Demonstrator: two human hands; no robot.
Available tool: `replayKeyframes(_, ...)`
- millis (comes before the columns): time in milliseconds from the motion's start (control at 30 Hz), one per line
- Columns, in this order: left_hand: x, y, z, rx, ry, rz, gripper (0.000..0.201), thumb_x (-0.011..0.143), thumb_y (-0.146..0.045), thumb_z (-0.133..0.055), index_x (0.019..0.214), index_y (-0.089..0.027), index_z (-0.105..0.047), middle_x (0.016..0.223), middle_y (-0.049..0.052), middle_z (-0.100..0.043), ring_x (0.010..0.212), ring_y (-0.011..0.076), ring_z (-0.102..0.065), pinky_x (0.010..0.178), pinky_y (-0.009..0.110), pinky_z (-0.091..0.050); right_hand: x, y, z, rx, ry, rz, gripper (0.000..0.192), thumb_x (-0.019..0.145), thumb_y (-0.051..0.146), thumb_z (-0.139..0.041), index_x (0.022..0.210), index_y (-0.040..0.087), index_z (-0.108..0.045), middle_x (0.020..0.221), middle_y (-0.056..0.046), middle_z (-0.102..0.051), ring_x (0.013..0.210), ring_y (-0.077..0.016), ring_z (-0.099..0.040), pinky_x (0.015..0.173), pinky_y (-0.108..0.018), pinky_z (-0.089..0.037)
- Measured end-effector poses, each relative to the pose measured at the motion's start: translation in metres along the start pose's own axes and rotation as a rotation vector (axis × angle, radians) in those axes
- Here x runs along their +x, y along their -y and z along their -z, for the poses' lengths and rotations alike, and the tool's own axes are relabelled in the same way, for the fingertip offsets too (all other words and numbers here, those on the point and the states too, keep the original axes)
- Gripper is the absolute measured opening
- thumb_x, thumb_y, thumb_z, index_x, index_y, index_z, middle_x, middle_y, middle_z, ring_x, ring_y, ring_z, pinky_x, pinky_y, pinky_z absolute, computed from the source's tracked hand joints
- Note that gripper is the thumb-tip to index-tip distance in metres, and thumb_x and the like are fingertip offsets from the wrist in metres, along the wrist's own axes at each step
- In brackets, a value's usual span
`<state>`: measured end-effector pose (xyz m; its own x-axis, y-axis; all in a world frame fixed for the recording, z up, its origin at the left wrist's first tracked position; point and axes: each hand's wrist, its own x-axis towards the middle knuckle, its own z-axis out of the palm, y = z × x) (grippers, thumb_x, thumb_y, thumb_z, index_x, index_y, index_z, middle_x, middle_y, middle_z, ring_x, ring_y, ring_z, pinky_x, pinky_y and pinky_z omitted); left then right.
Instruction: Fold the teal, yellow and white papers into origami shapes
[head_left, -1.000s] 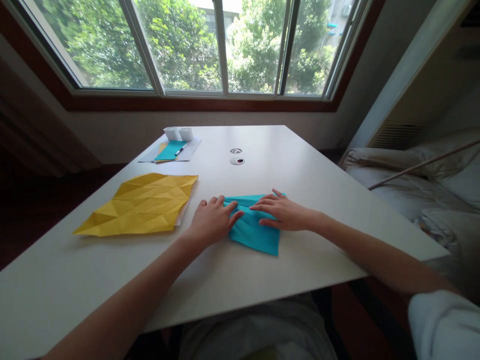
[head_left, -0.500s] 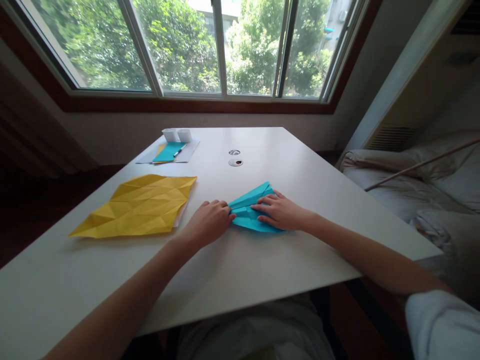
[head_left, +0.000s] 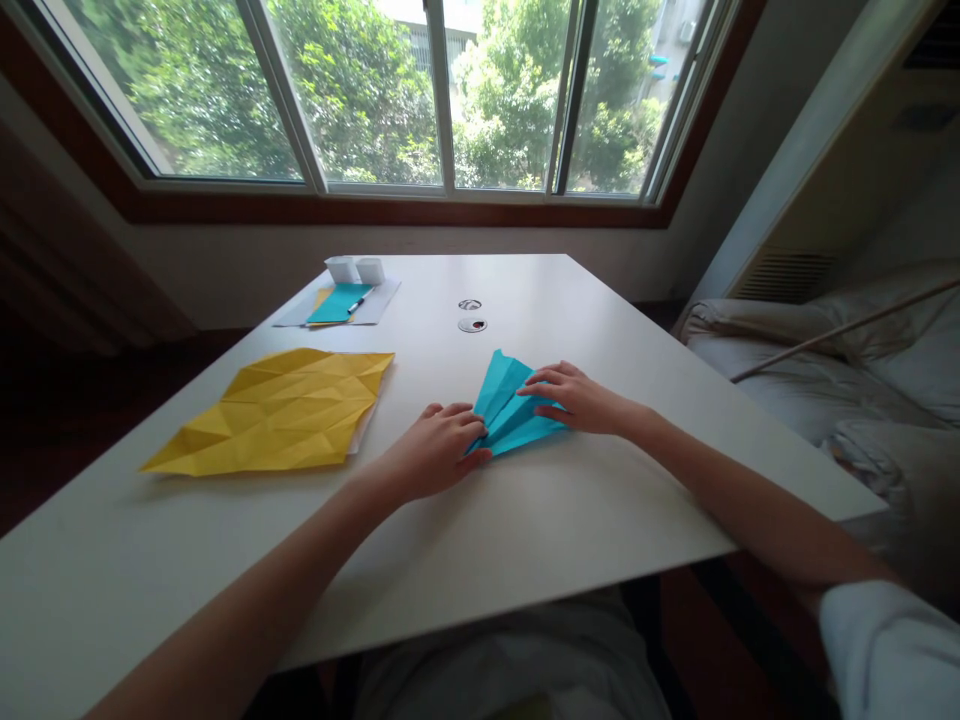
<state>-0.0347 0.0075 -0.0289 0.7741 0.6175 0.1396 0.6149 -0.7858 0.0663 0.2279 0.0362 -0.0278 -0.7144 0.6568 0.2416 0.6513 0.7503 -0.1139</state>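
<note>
A white desk (head_left: 570,520) stands under a wide window (head_left: 442,95) full of green trees, and near its middle lies a folded teal paper (head_left: 514,415), a pointed fan-like shape with its far tip lifted slightly off the surface. The left hand (head_left: 439,450) pinches the near-left corner of the paper between thumb and fingers, closed lightly on it, while the right hand (head_left: 581,398) lies flat over the right part, its fingers spread and pressing down rather than gripping. The likely trouble is a crooked crease: if the pressing hand slides on the smooth top, the layers could shift and the edges fall out of line; a hard pull at the pinched corner might tear or crumple it. To the left, well apart, lies a creased yellow sheet (head_left: 277,410). Farther back sit two small white cups (head_left: 355,269) beside more paper and a pen (head_left: 358,299).
</note>
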Motion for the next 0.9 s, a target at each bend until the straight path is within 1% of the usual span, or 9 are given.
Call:
replayKeyframes(33,0.001,-0.002,-0.002,0.008,-0.013,0.014,0.029,0.091,-0.039,-0.039,0.102,-0.022,-0.06,0.108,0.007,-0.063,0.113,0.0243,-0.049,0.089,0.041,-0.034,0.0,0.004,0.003,0.04,0.008,0.021,0.034,0.091,0.035,-0.042,0.12,0.023,-0.055,0.117,-0.009,-0.059,0.11,-0.0228,-0.05,0.096,-0.042,-0.036)
replayKeyframes(100,0.003,-0.004,-0.004,0.024,-0.034,0.04,0.03,0.092,-0.038,-0.037,0.1,-0.021,-0.061,0.102,0.007,-0.064,0.108,0.0244,-0.051,0.088,0.042,-0.033,0.0,0.014,0.007,0.119,0.07,0.063,0.037,0.091,0.04,-0.041,0.121,0.023,-0.054,0.117,-0.008,-0.059,0.106,-0.0207,-0.053,0.092,-0.037,-0.041)
replayKeyframes(233,0.003,-0.002,-0.005,-0.008,-0.038,0.029,0.029,0.092,-0.035,-0.037,0.1,-0.023,-0.062,0.099,0.007,-0.063,0.103,0.0227,-0.054,0.09,0.042,-0.029,-0.001,0.025,0.006,0.105,0.164,0.117,0.045,0.085,0.045,-0.05,0.123,0.021,-0.053,0.118,-0.009,-0.059,0.107,-0.0232,-0.054,0.091,-0.038,-0.04)
replayKeyframes(333,0.004,0.0,-0.005,-0.056,-0.03,0.011,0.03,0.093,-0.031,-0.034,0.1,-0.026,-0.063,0.099,0.004,-0.063,0.095,0.0193,-0.057,0.093,0.042,-0.025,-0.001,0.02,0.002,0.076,0.198,0.114,0.037,0.086,0.034,-0.052,0.12,0.021,-0.056,0.115,-0.009,-0.061,0.105,-0.0224,-0.055,0.092,-0.038,-0.04)
replayKeyframes(433,0.005,-0.002,-0.007,-0.08,-0.031,0.028,0.031,0.093,-0.029,-0.033,0.105,-0.025,-0.061,0.096,0.005,-0.063,0.086,0.0172,-0.059,0.088,0.038,-0.03,-0.001,0.012,0.002,0.071,0.206,0.11,0.034,0.086,0.023,-0.049,0.119,0.023,-0.057,0.11,-0.008,-0.062,0.102,-0.0214,-0.056,0.09,-0.037,-0.041)
replayKeyframes(533,0.007,-0.004,-0.013,-0.072,-0.057,0.06,0.029,0.091,-0.031,-0.038,0.112,-0.024,-0.057,0.106,0.007,-0.06,0.094,0.0206,-0.057,0.085,0.037,-0.034,-0.001,0.009,0.002,0.046,0.202,0.116,0.039,0.085,0.016,-0.047,0.123,0.024,-0.054,0.106,-0.009,-0.061,0.098,-0.0215,-0.056,0.087,-0.038,-0.042)
replayKeyframes(633,0.008,-0.003,-0.019,-0.044,-0.062,0.09,0.031,0.09,-0.035,-0.039,0.115,-0.027,-0.056,0.122,0.008,-0.053,0.107,0.0251,-0.05,0.088,0.041,-0.034,-0.002,0.009,0.0,0.013,0.195,0.107,0.039,0.084,0.014,-0.046,0.121,0.024,-0.057,0.102,-0.01,-0.06,0.094,-0.022,-0.056,0.088,-0.041,-0.04)
replayKeyframes(767,0.007,0.0,-0.018,-0.011,-0.014,0.069,0.034,0.091,-0.034,-0.037,0.122,-0.031,-0.05,0.129,0.007,-0.05,0.113,0.0266,-0.046,0.092,0.045,-0.034,-0.003,0.01,-0.004,-0.019,0.168,0.1,0.037,0.084,0.016,-0.048,0.118,0.026,-0.059,0.097,-0.009,-0.059,0.095,-0.0224,-0.055,0.091,-0.044,-0.037)
replayKeyframes(900,0.005,0.001,-0.014,0.017,0.039,0.027,0.034,0.091,-0.032,-0.037,0.123,-0.035,-0.049,0.133,0.007,-0.047,0.118,0.0284,-0.044,0.092,0.047,-0.034,-0.002,0.008,-0.004,-0.039,0.141,0.107,0.034,0.084,0.017,-0.047,0.115,0.026,-0.06,0.096,-0.009,-0.059,0.096,-0.0223,-0.055,0.094,-0.047,-0.035)
